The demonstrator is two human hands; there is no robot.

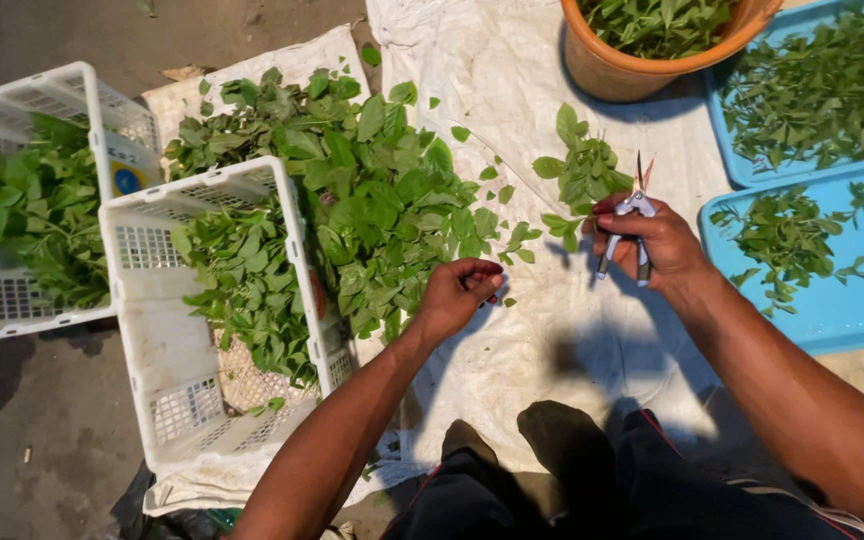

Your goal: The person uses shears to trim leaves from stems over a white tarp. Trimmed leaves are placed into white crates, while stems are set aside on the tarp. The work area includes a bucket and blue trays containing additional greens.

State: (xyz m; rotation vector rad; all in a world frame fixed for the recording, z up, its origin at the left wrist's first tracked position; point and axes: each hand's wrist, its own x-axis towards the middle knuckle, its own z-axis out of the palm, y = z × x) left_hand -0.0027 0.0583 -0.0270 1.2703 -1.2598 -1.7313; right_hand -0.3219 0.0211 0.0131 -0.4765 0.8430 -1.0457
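1. Right hand point(657, 245), at 2 o'clock from frame centre, has its fingers clamped on small grey-handled scissors point(634, 228), blades pointing up toward 12 and just apart. The same hand pinches a leafy sprig point(582, 175) against the handles, so cutting tool and stem stay together.
2. Left hand point(457, 295), near centre, is curled with fingers together, pinching something small; what it is I cannot tell. It sits at the 4 o'clock edge of the loose leaf pile point(372, 190).
3. The pile lies on a white sheet point(512, 90) spread over the floor, probably to keep the greens off the concrete.
4. Count: two white crates point(152, 330) at 9 o'clock, both holding greens; two blue trays point(852, 300) at 3 o'clock with sparser cut sprigs; one orange bucket point(612, 70) at 1 o'clock, filled with leaves.
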